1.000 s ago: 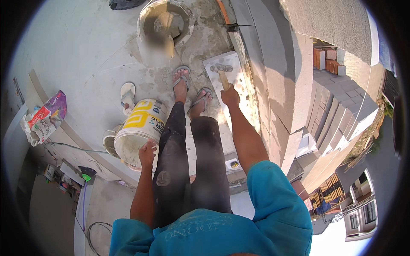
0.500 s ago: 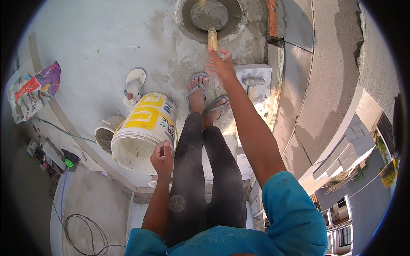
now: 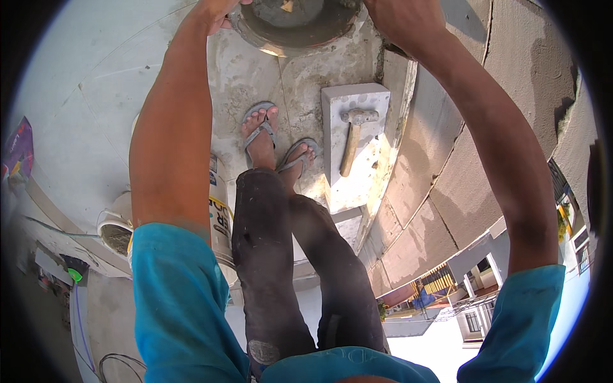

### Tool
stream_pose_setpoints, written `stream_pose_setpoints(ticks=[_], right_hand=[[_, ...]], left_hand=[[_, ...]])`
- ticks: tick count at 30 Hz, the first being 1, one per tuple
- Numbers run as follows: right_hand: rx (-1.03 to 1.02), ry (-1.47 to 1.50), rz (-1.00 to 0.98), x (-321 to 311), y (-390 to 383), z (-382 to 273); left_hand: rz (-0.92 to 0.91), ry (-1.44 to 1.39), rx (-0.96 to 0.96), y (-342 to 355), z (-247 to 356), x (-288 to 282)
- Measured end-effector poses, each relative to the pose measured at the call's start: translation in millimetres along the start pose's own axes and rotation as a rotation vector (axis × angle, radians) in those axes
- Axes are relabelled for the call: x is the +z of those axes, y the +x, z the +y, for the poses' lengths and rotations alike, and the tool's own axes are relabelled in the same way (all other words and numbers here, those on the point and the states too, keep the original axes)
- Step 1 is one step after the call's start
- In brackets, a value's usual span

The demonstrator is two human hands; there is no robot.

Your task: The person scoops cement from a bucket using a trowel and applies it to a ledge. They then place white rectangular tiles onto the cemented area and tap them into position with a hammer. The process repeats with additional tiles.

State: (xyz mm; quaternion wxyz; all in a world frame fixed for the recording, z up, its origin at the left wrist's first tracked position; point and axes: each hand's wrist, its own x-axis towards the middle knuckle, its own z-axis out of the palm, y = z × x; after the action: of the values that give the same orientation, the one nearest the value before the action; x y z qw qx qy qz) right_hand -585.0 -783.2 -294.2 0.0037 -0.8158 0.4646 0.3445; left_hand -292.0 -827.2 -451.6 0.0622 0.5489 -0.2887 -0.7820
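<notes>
A round basin (image 3: 300, 46) of wet grey mortar is at the top edge, partly cut off by the frame. My left hand (image 3: 220, 14) holds its left rim, with fingers curled at the edge. On the opposite side my right hand (image 3: 408, 22) grips the right rim, its fingertips mostly hidden. Inside the basin a small tan piece (image 3: 287, 6) shows above the mortar; it looks like part of a wooden handle. Nearer to me, a hammer (image 3: 350, 150) with a wooden handle rests on a pale grey block (image 3: 335, 112).
My sandalled feet stand between the basin and me. A white and yellow bucket (image 3: 221, 220) is half hidden behind my left arm, beside a smaller bucket (image 3: 116, 235). A block wall (image 3: 440, 185) runs along the right. A purple bag (image 3: 19, 150) lies far left.
My right hand has left the wooden handle in the basin and moved to the right rim. My left hand has gone from beside the bucket up to the left rim. The view has shifted.
</notes>
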Motion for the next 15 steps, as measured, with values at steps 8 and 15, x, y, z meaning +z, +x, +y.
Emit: stream_pose_setpoints(ticks=[8,15], right_hand=[[0.362,0.887,-0.336,4.3,-133.2,-97.5],[0.314,0.721,-0.094,-94.2,-240.5,-147.0]], left_hand=[[0.56,0.011,0.24,-129.4,-46.2,140.2],[0.423,0.033,0.171,-289.4,-18.0,183.5]])
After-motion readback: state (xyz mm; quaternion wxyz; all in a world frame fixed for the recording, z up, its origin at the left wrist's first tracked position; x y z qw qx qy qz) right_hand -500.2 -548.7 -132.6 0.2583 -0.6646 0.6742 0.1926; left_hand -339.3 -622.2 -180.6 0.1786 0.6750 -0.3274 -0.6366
